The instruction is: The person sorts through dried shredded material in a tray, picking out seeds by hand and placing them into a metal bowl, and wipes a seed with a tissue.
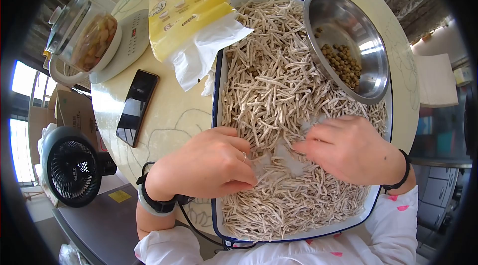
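A white tray with a blue rim (217, 165) holds a thick layer of thin, pale dried sticks that look like roots (269, 80). Over its left side is my left hand (209, 163), fingers curled and tips pressed together just above the sticks. My right hand (343, 148) reaches in from the right, its fingers bent and closed down among the sticks; its edge is slightly blurred. Whatever either hand pinches is hidden. Between them a patch of the white tray bottom shows. A steel bowl (368, 31) with small round brown pieces (343, 63) rests tilted on the upper right of the tray.
Left of the tray lie a phone (138, 108) and a yellow tissue pack (184, 6) with a tissue pulled out. A glass kettle (89, 41) stands at the table's left edge, with a black fan (73, 166) below. A cable (194, 225) runs beside the tray.
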A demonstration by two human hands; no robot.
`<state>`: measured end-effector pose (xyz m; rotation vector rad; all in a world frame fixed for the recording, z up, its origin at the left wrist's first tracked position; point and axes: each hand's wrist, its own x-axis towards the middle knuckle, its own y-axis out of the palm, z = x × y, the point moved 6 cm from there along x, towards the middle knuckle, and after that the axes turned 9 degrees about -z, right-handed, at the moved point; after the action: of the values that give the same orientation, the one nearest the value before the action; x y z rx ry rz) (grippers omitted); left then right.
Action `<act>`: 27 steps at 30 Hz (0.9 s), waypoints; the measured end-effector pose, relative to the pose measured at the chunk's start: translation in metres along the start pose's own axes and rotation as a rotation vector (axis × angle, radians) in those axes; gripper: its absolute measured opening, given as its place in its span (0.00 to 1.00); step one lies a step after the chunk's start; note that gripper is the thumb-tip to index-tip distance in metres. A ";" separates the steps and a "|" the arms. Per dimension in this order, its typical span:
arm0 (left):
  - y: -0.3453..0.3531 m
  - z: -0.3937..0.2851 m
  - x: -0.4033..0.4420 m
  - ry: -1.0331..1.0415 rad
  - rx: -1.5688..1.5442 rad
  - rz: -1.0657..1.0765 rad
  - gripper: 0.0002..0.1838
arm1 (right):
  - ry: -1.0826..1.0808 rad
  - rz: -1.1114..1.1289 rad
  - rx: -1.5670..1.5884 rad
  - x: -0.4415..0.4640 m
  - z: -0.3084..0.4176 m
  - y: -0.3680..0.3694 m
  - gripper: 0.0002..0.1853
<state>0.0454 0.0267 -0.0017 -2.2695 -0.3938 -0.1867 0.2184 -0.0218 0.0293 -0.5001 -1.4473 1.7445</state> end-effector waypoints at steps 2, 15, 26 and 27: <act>0.000 0.001 0.000 -0.016 -0.003 -0.031 0.06 | 0.031 0.045 -0.103 -0.001 -0.005 0.001 0.10; 0.001 0.002 0.007 -0.144 0.184 -0.159 0.18 | 0.033 0.020 -0.158 -0.001 -0.007 0.001 0.10; 0.000 0.002 0.007 -0.115 0.179 -0.159 0.17 | -0.021 0.040 -0.015 0.001 -0.005 0.007 0.05; 0.001 0.003 0.007 -0.119 0.176 -0.156 0.17 | -0.021 0.031 -0.016 0.001 -0.005 0.007 0.05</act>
<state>0.0527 0.0298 -0.0020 -2.0826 -0.6263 -0.0926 0.2192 -0.0176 0.0212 -0.5166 -1.4766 1.7689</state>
